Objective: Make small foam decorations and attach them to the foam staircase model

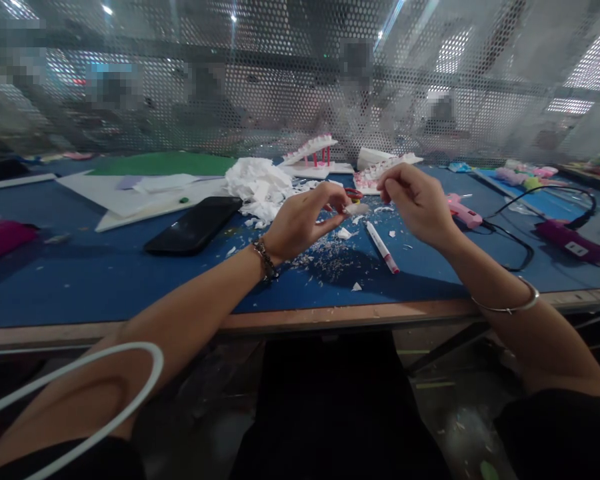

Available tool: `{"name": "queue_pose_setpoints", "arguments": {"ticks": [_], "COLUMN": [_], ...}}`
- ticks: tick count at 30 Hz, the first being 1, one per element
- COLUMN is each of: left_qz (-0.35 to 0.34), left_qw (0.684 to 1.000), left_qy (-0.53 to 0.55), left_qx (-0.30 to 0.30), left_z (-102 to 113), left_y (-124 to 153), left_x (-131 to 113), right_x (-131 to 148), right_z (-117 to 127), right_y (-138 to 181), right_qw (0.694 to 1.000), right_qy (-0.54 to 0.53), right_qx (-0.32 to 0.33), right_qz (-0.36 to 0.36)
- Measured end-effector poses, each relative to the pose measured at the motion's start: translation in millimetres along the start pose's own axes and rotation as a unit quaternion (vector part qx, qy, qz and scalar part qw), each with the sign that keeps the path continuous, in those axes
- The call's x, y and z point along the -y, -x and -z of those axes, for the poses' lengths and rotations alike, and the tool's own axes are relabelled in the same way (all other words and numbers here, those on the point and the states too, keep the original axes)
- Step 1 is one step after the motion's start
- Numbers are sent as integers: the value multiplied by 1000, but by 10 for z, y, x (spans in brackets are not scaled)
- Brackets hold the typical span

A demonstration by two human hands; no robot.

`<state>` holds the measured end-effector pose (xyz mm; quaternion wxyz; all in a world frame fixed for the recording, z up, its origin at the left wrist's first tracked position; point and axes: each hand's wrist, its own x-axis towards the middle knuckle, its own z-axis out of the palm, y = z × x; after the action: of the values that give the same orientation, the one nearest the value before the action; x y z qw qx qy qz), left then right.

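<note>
Between the thumb and fingers of my left hand (307,220) is a small whitish piece (356,209), its kind too blurred to tell. My right hand (420,203) is raised to the right of it, fingers curled together in a pinch; anything inside them is hidden. Just behind the held piece, a red and yellow handle (353,194) shows in part. Below the hands lie white scraps (344,234) and fine crumbs on the blue tabletop (300,293). A white marker (383,248) with a dark pink end rests below my right hand.
Crumpled white paper (257,187) and a black phone (194,225) lie left. White models (316,150) with red posts stand behind. At right are a pink glue gun (464,211), a black cable (525,247) and a purple pouch (577,241). A perforated metal screen (290,87) closes the back.
</note>
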<state>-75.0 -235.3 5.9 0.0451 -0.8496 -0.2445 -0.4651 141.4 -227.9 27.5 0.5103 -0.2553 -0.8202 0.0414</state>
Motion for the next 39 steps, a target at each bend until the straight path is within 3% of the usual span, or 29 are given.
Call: {"name": "queue_pose_setpoints", "arguments": {"ticks": [14, 23, 33, 39], "left_qz": [83, 133, 134, 144], "left_qw": [986, 969, 967, 967], "left_qy": [143, 208, 215, 209], "left_qx": [-25, -11, -29, -28], "left_z": [-86, -151, -144, -162], "left_y": [2, 24, 15, 18], "left_x": [50, 65, 49, 82], "right_x": [-87, -37, -33, -37], "right_z": [-18, -58, -50, -31], "right_y": [5, 37, 36, 41], "right_qw": [995, 994, 998, 995], "right_qy": [62, 93, 49, 68], "right_qx": [73, 54, 17, 41], "right_qz": [9, 17, 44, 61]}}
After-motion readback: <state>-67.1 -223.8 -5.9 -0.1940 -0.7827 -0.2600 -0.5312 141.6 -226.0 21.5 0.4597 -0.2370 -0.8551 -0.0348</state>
